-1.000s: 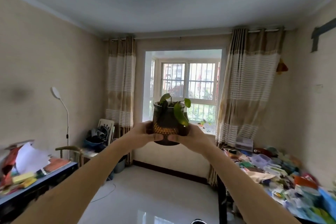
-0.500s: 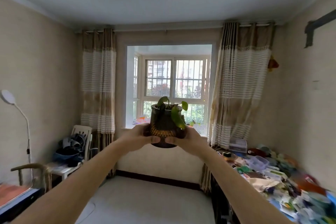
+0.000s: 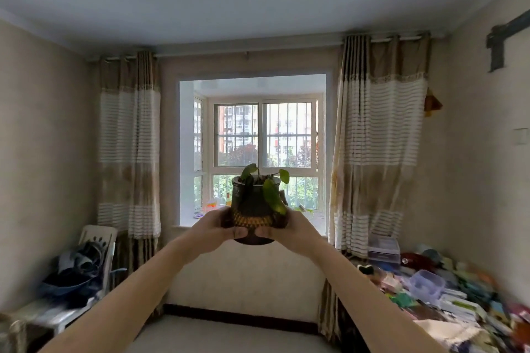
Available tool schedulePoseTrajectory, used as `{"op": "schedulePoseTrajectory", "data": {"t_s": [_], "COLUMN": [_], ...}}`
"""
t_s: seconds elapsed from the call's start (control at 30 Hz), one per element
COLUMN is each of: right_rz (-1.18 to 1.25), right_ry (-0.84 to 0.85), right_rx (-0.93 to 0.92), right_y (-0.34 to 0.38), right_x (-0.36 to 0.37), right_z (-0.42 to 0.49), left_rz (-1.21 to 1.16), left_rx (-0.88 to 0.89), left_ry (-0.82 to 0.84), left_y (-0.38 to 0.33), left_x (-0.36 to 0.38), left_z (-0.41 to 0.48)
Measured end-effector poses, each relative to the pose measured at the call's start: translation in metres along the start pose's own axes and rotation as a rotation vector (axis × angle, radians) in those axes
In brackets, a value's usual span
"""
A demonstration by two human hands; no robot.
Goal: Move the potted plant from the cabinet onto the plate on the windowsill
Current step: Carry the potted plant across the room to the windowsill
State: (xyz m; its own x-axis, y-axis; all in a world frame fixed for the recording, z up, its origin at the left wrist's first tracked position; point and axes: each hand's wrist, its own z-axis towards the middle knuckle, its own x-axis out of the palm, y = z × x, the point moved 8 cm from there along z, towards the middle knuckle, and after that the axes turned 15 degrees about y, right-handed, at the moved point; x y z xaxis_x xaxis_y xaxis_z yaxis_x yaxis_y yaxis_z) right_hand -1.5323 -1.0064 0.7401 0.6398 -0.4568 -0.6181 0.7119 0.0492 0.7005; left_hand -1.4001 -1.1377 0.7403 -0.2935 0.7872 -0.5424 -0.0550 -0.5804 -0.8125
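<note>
Both arms out, left hand (image 3: 213,231) and right hand (image 3: 292,229) clasped round base of potted plant (image 3: 255,206), fingers wrapped tight on dark pot, carried upright at chest height; likely rigid, breakable, top-light, best gripped low; windowsill (image 3: 315,221) beyond, plate not discernible.

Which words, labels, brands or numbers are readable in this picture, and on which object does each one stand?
None can be read.
Potted plant, held by the left hand and the right hand: no label shows.
Packages on the cluttered table: print is too blurred.
</note>
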Motion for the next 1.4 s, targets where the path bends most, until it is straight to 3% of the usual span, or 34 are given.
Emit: {"op": "schedulePoseTrajectory", "data": {"t_s": [0.63,1.4], "right_rz": [0.012,0.024], "right_ry": [-0.076,-0.012], "right_rx": [0.04,0.092], "right_y": [-0.15,-0.382], "right_x": [-0.006,-0.083], "right_z": [0.277,0.566], "left_rz": [-0.063,-0.138], "left_rx": [0.103,0.082], "left_ry": [0.124,0.094], "left_y": [0.159,0.319], "left_x": [-0.142,-0.227], "left_z": [0.251,0.572]}}
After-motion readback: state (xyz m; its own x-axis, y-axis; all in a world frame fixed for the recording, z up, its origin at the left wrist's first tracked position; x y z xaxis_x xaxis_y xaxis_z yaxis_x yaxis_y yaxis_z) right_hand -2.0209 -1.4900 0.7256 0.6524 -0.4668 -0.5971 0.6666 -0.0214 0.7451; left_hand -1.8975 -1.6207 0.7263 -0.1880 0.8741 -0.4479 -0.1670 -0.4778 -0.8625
